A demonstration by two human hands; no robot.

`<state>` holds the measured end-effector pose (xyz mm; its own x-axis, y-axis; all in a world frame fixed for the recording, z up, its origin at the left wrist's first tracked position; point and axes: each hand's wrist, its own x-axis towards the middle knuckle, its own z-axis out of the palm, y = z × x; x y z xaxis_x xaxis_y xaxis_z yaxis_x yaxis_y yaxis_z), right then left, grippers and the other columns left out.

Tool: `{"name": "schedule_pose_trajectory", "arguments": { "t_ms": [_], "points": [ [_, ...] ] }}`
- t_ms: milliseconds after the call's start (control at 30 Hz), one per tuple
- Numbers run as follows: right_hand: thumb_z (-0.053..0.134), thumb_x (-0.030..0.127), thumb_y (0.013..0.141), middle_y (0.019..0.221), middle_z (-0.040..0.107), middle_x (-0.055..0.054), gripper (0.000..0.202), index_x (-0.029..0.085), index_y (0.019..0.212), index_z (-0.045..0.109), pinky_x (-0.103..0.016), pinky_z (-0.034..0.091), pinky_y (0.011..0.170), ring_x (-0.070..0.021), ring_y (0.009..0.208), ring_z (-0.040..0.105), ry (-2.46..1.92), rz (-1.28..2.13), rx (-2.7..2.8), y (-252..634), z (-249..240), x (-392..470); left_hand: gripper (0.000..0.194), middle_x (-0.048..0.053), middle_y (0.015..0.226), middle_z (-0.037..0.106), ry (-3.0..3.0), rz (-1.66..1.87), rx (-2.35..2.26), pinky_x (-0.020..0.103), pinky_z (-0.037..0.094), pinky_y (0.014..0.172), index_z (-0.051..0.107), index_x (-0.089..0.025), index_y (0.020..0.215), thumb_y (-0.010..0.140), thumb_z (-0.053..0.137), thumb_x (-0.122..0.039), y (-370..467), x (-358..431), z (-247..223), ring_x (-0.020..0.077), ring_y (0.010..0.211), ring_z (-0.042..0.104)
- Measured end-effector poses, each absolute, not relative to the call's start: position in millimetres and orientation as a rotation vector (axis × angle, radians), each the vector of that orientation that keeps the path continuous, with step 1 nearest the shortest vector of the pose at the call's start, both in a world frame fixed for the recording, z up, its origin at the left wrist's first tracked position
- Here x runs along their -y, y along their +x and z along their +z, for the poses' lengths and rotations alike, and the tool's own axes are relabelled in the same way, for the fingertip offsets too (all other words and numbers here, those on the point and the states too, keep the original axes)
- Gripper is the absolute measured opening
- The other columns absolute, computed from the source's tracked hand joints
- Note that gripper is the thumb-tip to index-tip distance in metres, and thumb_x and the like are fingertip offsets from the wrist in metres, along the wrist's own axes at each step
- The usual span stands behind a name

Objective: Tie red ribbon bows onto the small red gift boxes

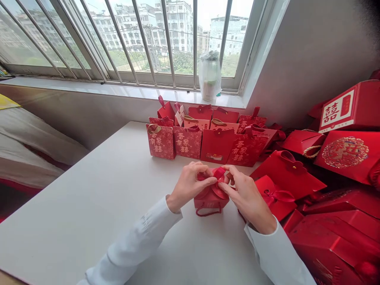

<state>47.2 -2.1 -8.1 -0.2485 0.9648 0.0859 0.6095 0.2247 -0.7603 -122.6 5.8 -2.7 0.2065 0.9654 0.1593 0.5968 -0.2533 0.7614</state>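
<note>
A small red gift box with a red cord handle stands on the white table. Both hands are at its top, where a red ribbon shows between them. My left hand pinches at the ribbon from the left, thumb and fingers closed. From the right, my right hand grips the ribbon and the box's top flap between thumb and curled fingers. The fingertips hide part of the ribbon, so how it is tied cannot be made out.
Several red gift boxes stand in rows at the table's far edge. A heap of larger red boxes lies at the right. Behind, a bagged glass jar stands on the windowsill. Draped cloth is at the left.
</note>
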Motion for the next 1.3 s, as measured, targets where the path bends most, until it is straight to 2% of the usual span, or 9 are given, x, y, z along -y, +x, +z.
{"name": "schedule_pose_trajectory", "arguments": {
  "t_ms": [67,167,300,500,600,700,867,1133,1300],
  "points": [
    [0.048,0.028,0.084,0.071,0.060,-0.001,0.011,0.022,0.085,0.057,-0.029,0.037,0.060,-0.0197,0.071,0.056,-1.480,0.797,1.989,47.0,-8.6,2.1,0.019,0.000,0.070,0.061,1.930,0.885,-1.479,0.026,0.039,0.068,0.066,-0.019,0.067,0.080,0.062,-0.032,-120.5,-5.2,-4.4,0.0158,0.077,0.053],
    [0.050,0.031,0.086,0.069,0.059,-0.002,0.021,0.022,0.067,0.053,-0.030,0.036,0.060,-0.0196,0.069,0.053,-1.524,0.770,2.036,47.4,-9.5,1.6,0.019,0.000,0.070,0.059,1.923,0.913,-1.527,0.026,0.039,0.067,0.064,-0.019,0.066,0.080,0.061,-0.031,-118.2,-4.3,-6.1,0.0155,0.077,0.052],
    [0.054,0.031,0.085,0.081,0.062,-0.003,0.012,0.022,0.078,0.057,-0.031,0.039,0.067,-0.0210,0.079,0.054,-1.486,0.672,2.029,47.4,-13.3,1.4,0.019,-0.001,0.068,0.057,1.942,0.893,-1.526,0.026,0.039,0.068,0.064,-0.019,0.066,0.080,0.060,-0.031,-117.1,-3.6,-5.4,0.0156,0.076,0.051],
    [0.049,0.027,0.087,0.076,0.059,-0.003,0.021,0.022,0.067,0.052,-0.030,0.040,0.065,-0.0190,0.073,0.054,-1.482,0.632,2.071,45.4,-11.9,6.3,0.018,0.000,0.069,0.059,1.945,0.880,-1.515,0.027,0.040,0.068,0.066,-0.020,0.067,0.080,0.060,-0.031,-117.2,-4.0,-4.4,0.0158,0.075,0.052],
    [0.044,0.031,0.089,0.077,0.060,-0.003,0.018,0.022,0.076,0.053,-0.029,0.039,0.060,-0.0184,0.068,0.056,-1.532,0.682,2.024,45.0,-6.1,10.9,0.017,0.000,0.070,0.061,1.932,0.900,-1.509,0.027,0.040,0.068,0.068,-0.020,0.068,0.079,0.061,-0.031,-118.0,-4.5,-4.1,0.0158,0.076,0.053],
    [0.049,0.035,0.087,0.079,0.062,-0.002,0.013,0.023,0.090,0.051,-0.028,0.037,0.055,-0.0195,0.065,0.058,-1.619,0.707,1.993,45.8,-2.4,14.0,0.015,0.000,0.070,0.060,1.915,0.914,-1.502,0.026,0.040,0.067,0.069,-0.021,0.069,0.078,0.063,-0.030,-118.4,-4.8,-4.0,0.0155,0.076,0.053],
    [0.048,0.021,0.081,0.072,0.061,-0.002,0.018,0.022,0.099,0.049,-0.028,0.038,0.057,-0.0213,0.065,0.059,-1.644,0.747,2.026,48.0,-0.1,13.2,0.015,0.000,0.069,0.059,1.890,0.930,-1.511,0.026,0.040,0.067,0.069,-0.020,0.068,0.078,0.063,-0.030,-117.9,-5.4,-5.9,0.0153,0.075,0.053],
    [0.046,0.016,0.075,0.058,0.054,0.007,0.020,0.026,0.092,0.042,-0.025,0.039,0.049,-0.0171,0.052,0.059,-1.409,1.209,1.932,37.8,1.7,24.6,0.022,0.000,0.065,0.053,1.936,0.889,-1.566,0.026,0.037,0.063,0.061,-0.018,0.059,0.079,0.061,-0.028,-115.0,-1.8,-5.3,0.0158,0.074,0.048],
    [0.046,0.015,0.075,0.060,0.060,0.006,0.015,0.025,0.079,0.035,-0.023,0.039,0.048,-0.0166,0.054,0.062,-1.358,1.375,1.880,33.6,5.2,29.2,0.024,0.001,0.069,0.053,1.991,0.791,-1.619,0.029,0.038,0.068,0.058,-0.019,0.061,0.082,0.057,-0.031,-111.4,1.0,-7.2,0.0184,0.080,0.048]
  ]
}}
